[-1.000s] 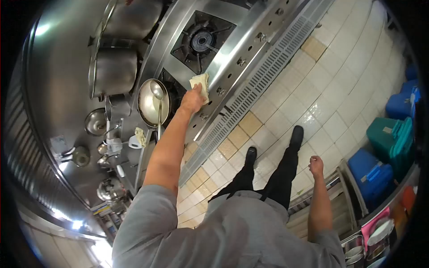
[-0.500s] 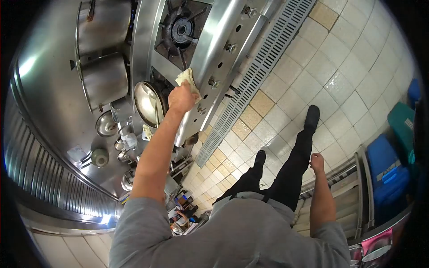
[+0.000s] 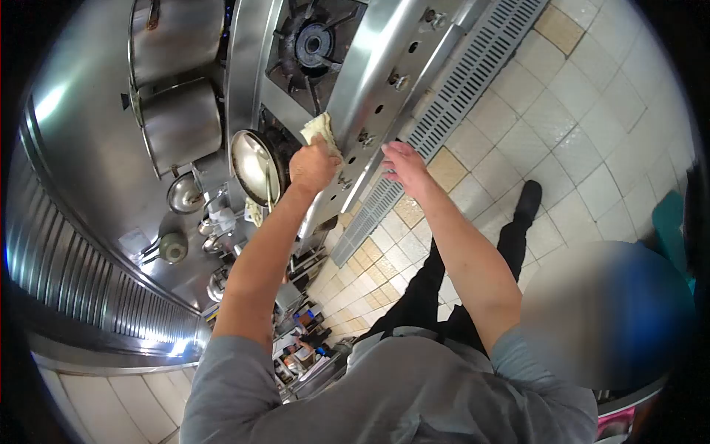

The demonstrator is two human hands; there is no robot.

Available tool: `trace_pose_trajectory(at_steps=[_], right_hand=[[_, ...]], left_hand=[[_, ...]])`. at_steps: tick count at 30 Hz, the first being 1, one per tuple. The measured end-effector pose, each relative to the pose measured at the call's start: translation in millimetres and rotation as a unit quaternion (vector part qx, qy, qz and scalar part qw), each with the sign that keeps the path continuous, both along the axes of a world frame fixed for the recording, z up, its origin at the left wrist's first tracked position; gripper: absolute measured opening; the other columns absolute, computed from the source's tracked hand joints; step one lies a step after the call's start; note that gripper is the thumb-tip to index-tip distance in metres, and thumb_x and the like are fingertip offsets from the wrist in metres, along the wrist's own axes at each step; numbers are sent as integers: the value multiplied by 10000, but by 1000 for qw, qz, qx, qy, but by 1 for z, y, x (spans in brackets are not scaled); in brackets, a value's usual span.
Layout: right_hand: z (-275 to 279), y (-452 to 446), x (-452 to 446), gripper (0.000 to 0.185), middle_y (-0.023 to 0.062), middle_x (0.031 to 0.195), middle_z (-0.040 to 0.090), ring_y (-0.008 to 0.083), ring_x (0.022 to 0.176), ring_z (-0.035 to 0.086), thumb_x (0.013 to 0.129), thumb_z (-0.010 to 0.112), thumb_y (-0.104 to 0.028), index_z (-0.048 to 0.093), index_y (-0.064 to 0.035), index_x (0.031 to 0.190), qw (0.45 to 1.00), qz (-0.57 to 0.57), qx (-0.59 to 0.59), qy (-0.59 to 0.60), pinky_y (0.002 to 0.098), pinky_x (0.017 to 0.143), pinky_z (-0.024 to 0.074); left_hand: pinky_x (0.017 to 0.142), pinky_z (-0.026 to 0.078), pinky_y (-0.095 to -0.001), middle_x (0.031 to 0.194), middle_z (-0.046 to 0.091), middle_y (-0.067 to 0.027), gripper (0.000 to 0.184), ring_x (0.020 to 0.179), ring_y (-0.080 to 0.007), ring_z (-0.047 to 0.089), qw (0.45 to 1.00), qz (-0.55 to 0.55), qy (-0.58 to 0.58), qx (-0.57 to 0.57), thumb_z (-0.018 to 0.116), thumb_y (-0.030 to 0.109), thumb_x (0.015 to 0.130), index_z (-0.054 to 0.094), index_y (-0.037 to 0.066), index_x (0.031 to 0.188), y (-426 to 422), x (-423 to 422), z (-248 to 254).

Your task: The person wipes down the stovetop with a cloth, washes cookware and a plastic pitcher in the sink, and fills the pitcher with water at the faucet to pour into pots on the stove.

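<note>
My left hand (image 3: 314, 164) is closed around a folded pale yellow cloth (image 3: 319, 129) at the front edge of the steel stove (image 3: 355, 66). Left of this hand, a round shallow pan (image 3: 251, 164) sits on the stove, with a long thin utensil (image 3: 269, 185) lying against its inner side. My hand partly covers the area at the pan's right rim, so I cannot tell whether it touches the pan. My right hand (image 3: 403, 164) is held in front of the stove knobs, above the floor, with its fingers apart and nothing in them.
A gas burner (image 3: 314, 46) lies beyond the cloth. Large steel pots (image 3: 181, 126) stand behind the stove. A metal drain grate (image 3: 473, 78) runs along the tiled floor (image 3: 562, 133). A large blurred shape (image 3: 606, 314) covers the right side.
My right hand has risen from beside my leg to the stove front, and its fingers have opened. My left hand keeps the cloth. The blurred shape has appeared at the right.
</note>
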State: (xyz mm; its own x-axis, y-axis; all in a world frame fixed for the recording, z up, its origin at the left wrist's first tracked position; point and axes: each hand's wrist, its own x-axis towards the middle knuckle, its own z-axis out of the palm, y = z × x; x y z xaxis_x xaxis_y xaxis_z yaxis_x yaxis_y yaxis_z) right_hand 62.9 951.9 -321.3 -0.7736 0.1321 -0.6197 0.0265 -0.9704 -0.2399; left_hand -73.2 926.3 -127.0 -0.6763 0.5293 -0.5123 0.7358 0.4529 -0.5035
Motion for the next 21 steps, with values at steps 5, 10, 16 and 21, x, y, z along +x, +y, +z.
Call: trace_pose_trajectory(at_steps=[5,10,16,21], right_hand=[[10,6,-50,226,75,862,562,257,836,653,911,664,-191,543,-60,1050,963,-115,-245,14,401,764,582],[15,-4,-61,195,85,854,561,261,822,653,913,654,-149,534,-32,1011,960,-126,-251,12,391,769,593],[0,-15,-74,166,135,981,577,269,850,639,915,606,-81,522,-10,1040,949,-127,-287,-23,366,759,608],[6,-15,-70,317,140,985,604,264,821,646,860,641,22,452,-35,1109,957,-144,-252,-9,351,741,608]], left_hand=[[676,557,-464,745,669,-242,579,746,-397,686,999,-27,-23,13,726,326,796,476,-76,1130,-2,-6,-3],[658,558,-463,726,666,-237,548,733,-394,688,998,-46,-30,42,728,327,793,481,-64,1088,-10,-11,-6],[797,565,-397,1284,557,-276,734,944,-333,688,998,37,-30,-39,702,298,809,417,-109,1349,6,-6,0],[801,566,-384,1284,553,-287,723,942,-332,691,999,23,-31,-5,713,282,795,436,-106,1339,-3,-11,-4]])
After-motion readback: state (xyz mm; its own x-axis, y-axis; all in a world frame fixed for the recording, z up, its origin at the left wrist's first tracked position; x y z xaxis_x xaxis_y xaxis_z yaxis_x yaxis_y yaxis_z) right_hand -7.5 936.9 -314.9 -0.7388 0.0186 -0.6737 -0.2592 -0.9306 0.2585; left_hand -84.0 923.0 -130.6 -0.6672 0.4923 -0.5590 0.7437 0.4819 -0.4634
